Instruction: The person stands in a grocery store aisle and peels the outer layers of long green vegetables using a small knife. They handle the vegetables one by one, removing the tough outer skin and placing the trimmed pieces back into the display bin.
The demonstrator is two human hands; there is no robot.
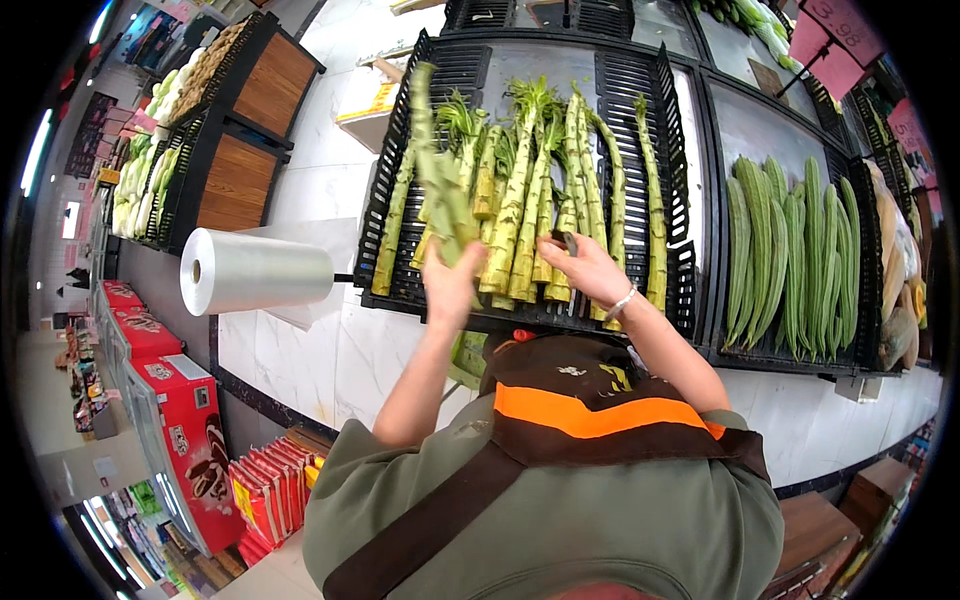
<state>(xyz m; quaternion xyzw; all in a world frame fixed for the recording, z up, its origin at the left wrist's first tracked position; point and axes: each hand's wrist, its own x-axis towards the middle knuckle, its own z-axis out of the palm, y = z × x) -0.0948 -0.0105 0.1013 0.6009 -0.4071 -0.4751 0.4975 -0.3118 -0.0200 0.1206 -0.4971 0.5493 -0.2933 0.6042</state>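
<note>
In my left hand (450,283) is a celtuce stalk (432,150), held near its lower end and tilted up over the left side of the black crate (678,180). It is slightly smeared by motion. My right hand (588,268), a bracelet on its wrist, is closed at the crate's near part, fingers around a small dark tool (568,243) whose kind I cannot make out. Between and beyond both hands lie several celtuce stalks (512,205), leafy tips pointing away. One stalk (655,215) lies apart along the crate's right side.
A plastic bag roll (258,272) sticks out left of the crate. To the right, a second crate holds ridged green gourds (800,255). A vegetable stand (240,130) is at the far left, with red freezers (180,420) below it. A brown apron (570,365) hangs at my front.
</note>
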